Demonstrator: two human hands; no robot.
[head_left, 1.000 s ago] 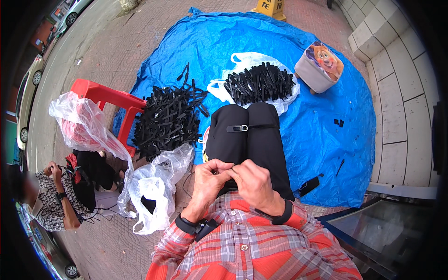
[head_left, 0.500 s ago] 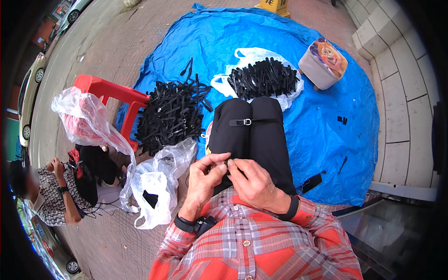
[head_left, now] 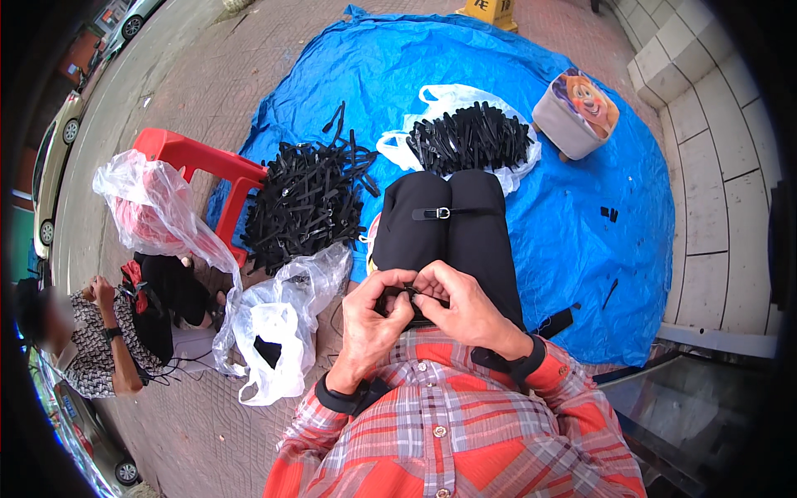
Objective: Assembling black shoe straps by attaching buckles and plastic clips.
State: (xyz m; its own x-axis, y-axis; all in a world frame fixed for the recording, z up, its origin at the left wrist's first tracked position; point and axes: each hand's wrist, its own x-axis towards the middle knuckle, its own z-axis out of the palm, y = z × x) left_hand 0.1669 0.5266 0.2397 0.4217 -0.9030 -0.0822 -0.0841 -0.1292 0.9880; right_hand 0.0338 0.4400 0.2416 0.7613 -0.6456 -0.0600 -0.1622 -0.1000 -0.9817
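Close to my body, my left hand [head_left: 369,319] and my right hand [head_left: 469,311] meet over my lap. The fingers of both are pinched on a small black strap [head_left: 411,291], of which only a little shows between the fingertips. Another black strap [head_left: 432,214] with a silver buckle [head_left: 443,213] lies across my thighs, beyond the hands. To the left, a loose tangled pile of black straps [head_left: 303,203] rests on the blue tarp [head_left: 332,91]. Ahead of my knees, a tidier row of black straps [head_left: 469,139] lies on a white plastic bag [head_left: 440,94].
A red plastic stool [head_left: 199,158] with a clear bag [head_left: 145,199] on it stands left. Open plastic bags [head_left: 274,349] lie beside my left arm. A cartoon-printed box stool [head_left: 573,116] sits at right. Another person [head_left: 100,340] sits far left, hands raised.
Both hands have shifted slightly and turned, with the right fingers now raised and curled inward. More of the black strap shows between the fingertips. The strap on my thighs stays in place.
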